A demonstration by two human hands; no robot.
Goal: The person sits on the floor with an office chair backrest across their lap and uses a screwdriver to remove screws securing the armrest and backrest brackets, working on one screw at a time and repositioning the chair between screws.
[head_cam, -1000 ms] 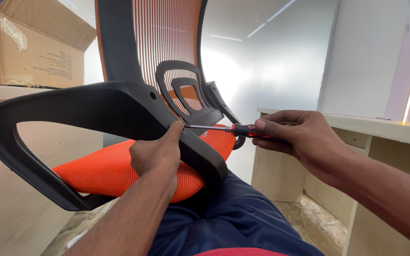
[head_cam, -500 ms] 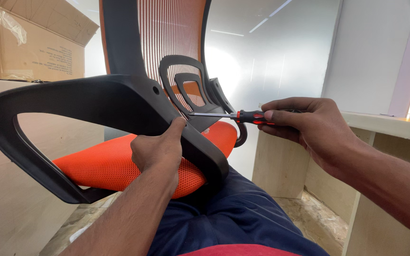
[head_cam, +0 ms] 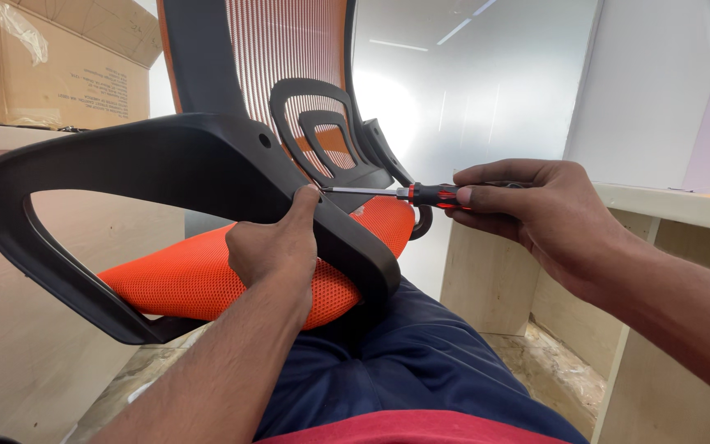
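Note:
An office chair lies tipped across my lap, its orange mesh seat [head_cam: 199,275] facing me and its black armrest [head_cam: 149,164] arching over it. My left hand [head_cam: 277,247] is closed around the armrest's right leg, its fingertips beside the screwdriver tip. My right hand [head_cam: 527,210] grips a red and black screwdriver [head_cam: 396,194] held level, its metal shaft pointing left at the armrest. The orange mesh backrest [head_cam: 285,49] rises behind, with the second black armrest [head_cam: 322,123] past it.
A cardboard box [head_cam: 51,70] sits on a light wooden surface at the upper left. A pale wooden desk [head_cam: 659,222] stands on the right, with a stone-patterned floor [head_cam: 536,370] below. My dark blue trousers [head_cam: 421,370] lie under the chair.
My right hand and the screwdriver have drifted slightly right and lower in view, the tip staying at the armrest by my left fingers. My left hand keeps its hold.

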